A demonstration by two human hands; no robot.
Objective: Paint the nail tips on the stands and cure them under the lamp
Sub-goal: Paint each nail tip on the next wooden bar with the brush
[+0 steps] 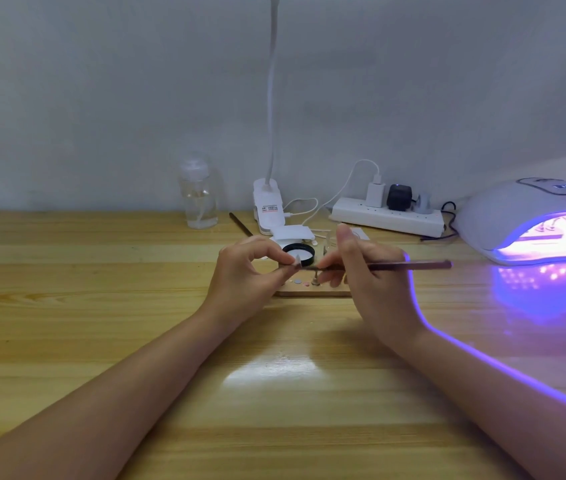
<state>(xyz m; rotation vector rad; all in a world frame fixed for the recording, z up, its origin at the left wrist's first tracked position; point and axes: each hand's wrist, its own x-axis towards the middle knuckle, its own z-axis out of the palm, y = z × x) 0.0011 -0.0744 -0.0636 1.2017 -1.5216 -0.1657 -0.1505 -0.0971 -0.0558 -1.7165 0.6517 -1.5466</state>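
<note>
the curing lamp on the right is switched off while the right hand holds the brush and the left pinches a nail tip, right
Not quite: the curing lamp is switched on, glowing purple in the head view. The rest holds: the right hand holds the brush and the left hand pinches a nail tip.

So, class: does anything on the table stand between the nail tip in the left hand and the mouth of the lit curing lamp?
The right hand, holding the brush, sits between the nail tip and the curing lamp. Beyond it, only bare table shows.
</note>
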